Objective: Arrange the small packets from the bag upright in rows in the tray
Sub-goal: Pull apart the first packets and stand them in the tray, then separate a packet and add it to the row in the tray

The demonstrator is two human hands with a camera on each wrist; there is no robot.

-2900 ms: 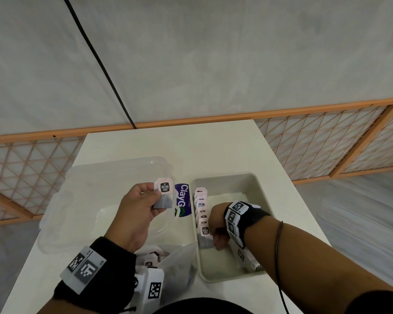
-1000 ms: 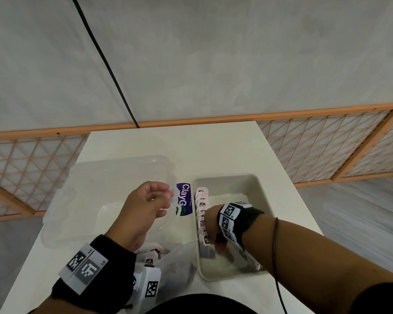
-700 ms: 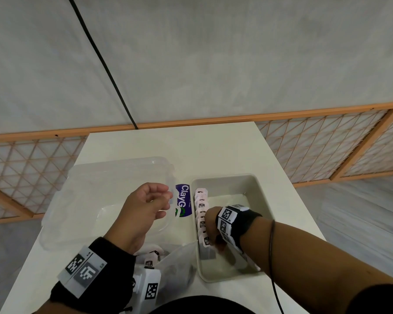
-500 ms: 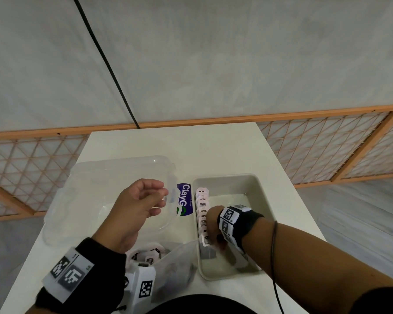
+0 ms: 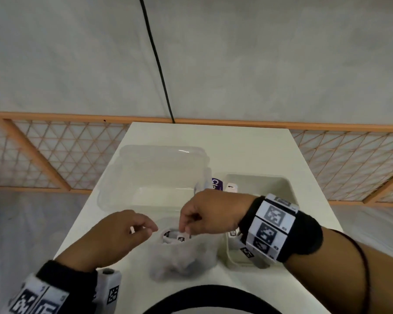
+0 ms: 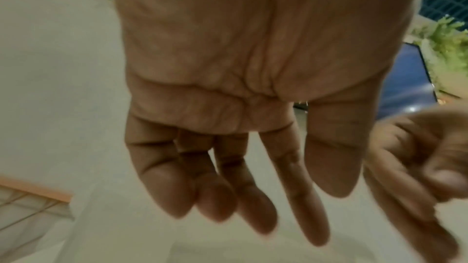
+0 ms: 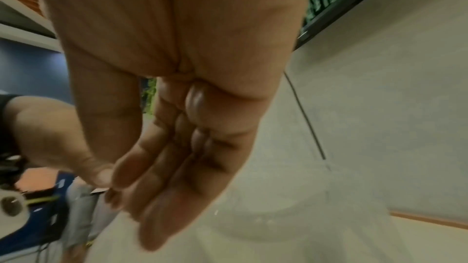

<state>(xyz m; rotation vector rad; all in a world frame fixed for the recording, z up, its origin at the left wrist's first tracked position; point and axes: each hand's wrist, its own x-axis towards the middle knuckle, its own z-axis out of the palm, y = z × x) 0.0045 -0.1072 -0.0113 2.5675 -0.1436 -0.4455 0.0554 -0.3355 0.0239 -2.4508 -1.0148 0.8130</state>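
A clear plastic bag (image 5: pixel 182 257) with several small white packets lies at the table's near edge. My right hand (image 5: pixel 186 228) reaches across its mouth, and thumb and forefinger meet on the top of one packet (image 5: pixel 182 237). In the right wrist view the thumb lies against the forefinger of the right hand (image 7: pixel 108 177). The left hand (image 5: pixel 145 227) hovers just left of the bag mouth, empty, with loosely curled fingers (image 6: pixel 215 197). The beige tray (image 5: pixel 259 179) stands to the right. Its row of upright packets (image 5: pixel 231 188) runs along the left wall, mostly hidden by my right wrist.
A large clear plastic tub (image 5: pixel 154 175) stands behind the bag, left of the tray, with a purple label (image 5: pixel 216 184) on its side. An orange lattice fence (image 5: pixel 43 155) runs beyond the table's far edge. The bare white tabletop (image 5: pixel 213 141) stretches behind tub and tray.
My right hand has left the tray and crossed left to the bag mouth. The left hand has dropped from in front of the tub to beside the bag. The head view has tilted down.
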